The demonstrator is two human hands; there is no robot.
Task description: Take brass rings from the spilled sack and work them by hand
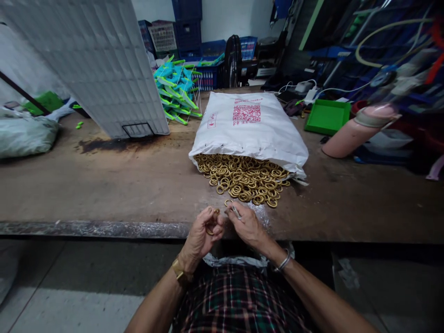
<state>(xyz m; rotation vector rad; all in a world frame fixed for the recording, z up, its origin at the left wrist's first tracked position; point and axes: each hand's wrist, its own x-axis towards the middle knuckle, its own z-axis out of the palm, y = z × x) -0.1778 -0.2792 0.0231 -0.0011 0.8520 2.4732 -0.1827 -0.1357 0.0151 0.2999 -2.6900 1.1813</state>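
Observation:
My left hand (204,231) is closed around a few gold rings at the table's near edge. My right hand (244,224) is pinched on a small silvery piece right beside it, fingertips almost touching the left hand. Just beyond my hands lies a pile of gold rings (243,178) spilling from the open mouth of a white sack (248,125) printed with a red code. One loose ring (228,202) lies between the pile and my hands.
The brown worktable (104,185) carries a tilted white panel (100,60) at the left, a stack of turquoise and green plastic parts (176,90), a green tray (328,115), a pink tube (357,129) and a grey bag (26,134). Blue crates stand behind.

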